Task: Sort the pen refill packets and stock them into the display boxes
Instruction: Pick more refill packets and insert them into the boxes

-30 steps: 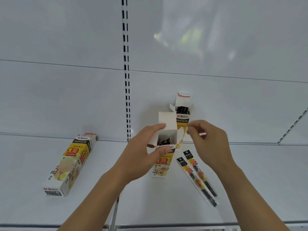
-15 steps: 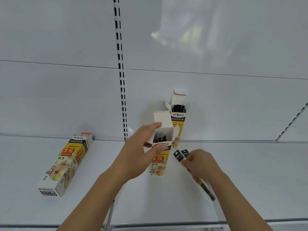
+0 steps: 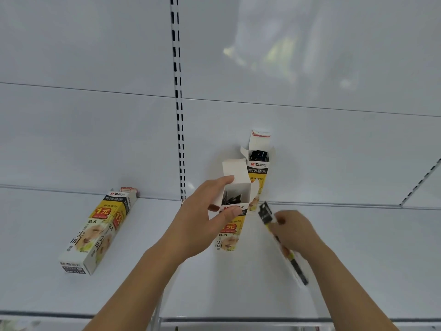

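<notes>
A white shelf was backed by a white panel with a slotted upright. At far left, a closed box lay flat on the shelf. At centre, an open display box was held upright, dark refill packets visible inside. Just behind it, a second open box stood against the panel, also holding dark packets. The left hand gripped the near box, thumb in front, fingers curled round its far side. The right hand pinched a refill packet, just right of the box; the number of packets could not be told.
</notes>
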Action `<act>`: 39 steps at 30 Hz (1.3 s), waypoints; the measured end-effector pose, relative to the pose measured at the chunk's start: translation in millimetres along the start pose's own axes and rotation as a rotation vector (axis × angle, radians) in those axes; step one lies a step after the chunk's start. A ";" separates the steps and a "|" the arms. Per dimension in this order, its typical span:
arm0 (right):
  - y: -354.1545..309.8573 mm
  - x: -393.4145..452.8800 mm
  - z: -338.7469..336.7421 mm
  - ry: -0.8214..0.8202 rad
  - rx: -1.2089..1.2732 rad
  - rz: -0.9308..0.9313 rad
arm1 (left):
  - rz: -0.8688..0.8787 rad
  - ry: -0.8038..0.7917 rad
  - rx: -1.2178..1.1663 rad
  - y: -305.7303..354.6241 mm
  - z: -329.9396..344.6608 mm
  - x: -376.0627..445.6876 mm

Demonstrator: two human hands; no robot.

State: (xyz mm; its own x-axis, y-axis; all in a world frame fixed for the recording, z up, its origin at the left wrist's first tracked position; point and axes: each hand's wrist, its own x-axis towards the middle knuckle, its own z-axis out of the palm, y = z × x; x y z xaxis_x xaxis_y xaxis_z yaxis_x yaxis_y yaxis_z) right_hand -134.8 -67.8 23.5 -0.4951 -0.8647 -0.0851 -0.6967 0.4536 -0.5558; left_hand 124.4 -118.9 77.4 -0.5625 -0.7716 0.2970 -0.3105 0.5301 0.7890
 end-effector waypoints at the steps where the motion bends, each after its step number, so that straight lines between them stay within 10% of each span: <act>1: -8.9 -4.5 -11.8 0.079 0.069 -0.030 | 0.001 0.002 -0.001 0.0 0.0 -0.5; 11: -141.6 -87.6 -106.5 0.569 1.341 -0.573 | 0.015 0.013 -0.048 0.8 -1.3 -4.0; 21: -145.8 -82.1 -76.3 0.590 0.958 -0.670 | 0.013 0.029 -0.075 3.9 -5.5 -7.9; 39: -122.4 -61.0 -64.3 0.122 0.537 -0.620 | 0.029 0.042 -0.053 2.7 -6.9 2.4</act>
State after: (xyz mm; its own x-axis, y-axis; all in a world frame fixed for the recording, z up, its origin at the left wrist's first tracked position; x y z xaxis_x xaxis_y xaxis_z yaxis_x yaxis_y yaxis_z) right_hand -52.7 -56.6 149.9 -0.1772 -0.8804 0.4400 -0.5342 -0.2894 -0.7942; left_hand 127.4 -121.8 83.9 -0.5378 -0.7708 0.3415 -0.2527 0.5338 0.8070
